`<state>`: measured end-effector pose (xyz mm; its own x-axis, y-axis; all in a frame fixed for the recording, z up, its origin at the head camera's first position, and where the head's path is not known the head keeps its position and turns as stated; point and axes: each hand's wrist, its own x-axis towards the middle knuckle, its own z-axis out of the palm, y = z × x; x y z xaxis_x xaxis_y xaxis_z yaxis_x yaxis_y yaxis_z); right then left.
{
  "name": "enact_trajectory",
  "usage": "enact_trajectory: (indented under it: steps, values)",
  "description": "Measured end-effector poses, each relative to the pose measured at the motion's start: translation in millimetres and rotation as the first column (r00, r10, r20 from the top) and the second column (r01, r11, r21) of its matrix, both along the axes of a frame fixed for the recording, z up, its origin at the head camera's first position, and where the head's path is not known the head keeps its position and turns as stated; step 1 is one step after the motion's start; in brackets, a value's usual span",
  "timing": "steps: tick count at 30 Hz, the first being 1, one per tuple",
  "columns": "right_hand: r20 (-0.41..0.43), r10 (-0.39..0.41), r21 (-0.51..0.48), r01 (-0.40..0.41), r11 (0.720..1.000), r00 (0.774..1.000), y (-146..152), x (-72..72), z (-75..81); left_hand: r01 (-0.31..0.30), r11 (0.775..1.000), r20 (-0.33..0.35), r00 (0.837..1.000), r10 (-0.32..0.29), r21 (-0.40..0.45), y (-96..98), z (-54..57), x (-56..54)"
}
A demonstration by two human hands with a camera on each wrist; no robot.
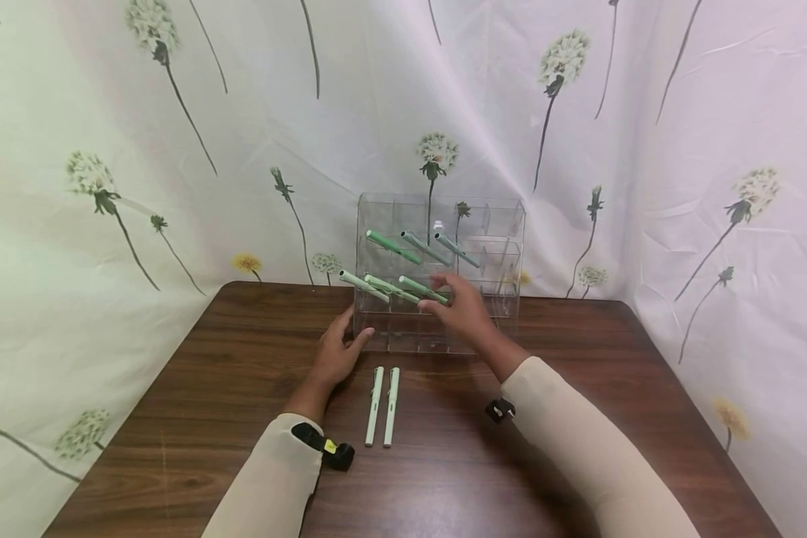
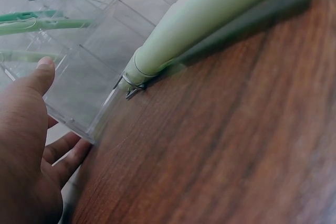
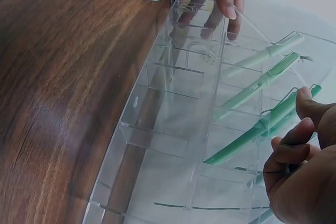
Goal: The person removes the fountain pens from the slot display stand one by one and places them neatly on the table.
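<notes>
A clear acrylic pen stand (image 1: 504, 288) with tiered compartments stands at the back of the table. My left hand (image 1: 336, 353) holds its lower left corner, thumb in front and fingers behind the side. My right hand (image 1: 462, 310) is at the middle tier, thumb and forefinger spread about a green pen (image 1: 413, 287) that leans in a compartment. In the right wrist view the thumb lies against or just beside that pen's capped end (image 3: 286, 106); contact is unclear. Left of it lean two paler green pens (image 1: 385, 285). Three more pens (image 1: 393, 246) lean in the tier above.
Two pale mint pens (image 1: 381, 407) lie side by side on the brown wooden table (image 1: 444, 478), in front of the stand. A white curtain (image 1: 390, 97) printed with dandelions hangs behind the table and along its sides.
</notes>
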<state>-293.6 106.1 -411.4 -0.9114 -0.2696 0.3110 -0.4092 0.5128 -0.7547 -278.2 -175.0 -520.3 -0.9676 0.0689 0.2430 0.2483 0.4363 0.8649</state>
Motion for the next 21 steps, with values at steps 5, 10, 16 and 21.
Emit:
enact_trajectory:
  steps: [5,10,16,21]
  values:
    - [0.005,-0.001,-0.008,0.002,1.000,1.000,-3.9,-8.3,-4.6,0.006,1.000,0.002,1.000,-0.006,0.002,-0.9,2.2,0.7]
    - [0.007,-0.023,0.007,0.023,1.000,1.000,-6.4,-11.5,-8.0,0.003,1.000,0.004,1.000,-0.003,-0.011,0.6,3.1,0.8]
    - [0.001,-0.043,0.024,0.043,0.999,0.999,-10.5,-15.9,-13.0,0.002,1.000,0.023,1.000,-0.002,0.003,0.7,3.1,1.7]
    - [0.020,-0.044,-0.015,0.044,0.999,0.999,-15.1,-16.5,-14.3,0.003,1.000,0.028,1.000,-0.003,-0.003,0.6,2.6,2.3]
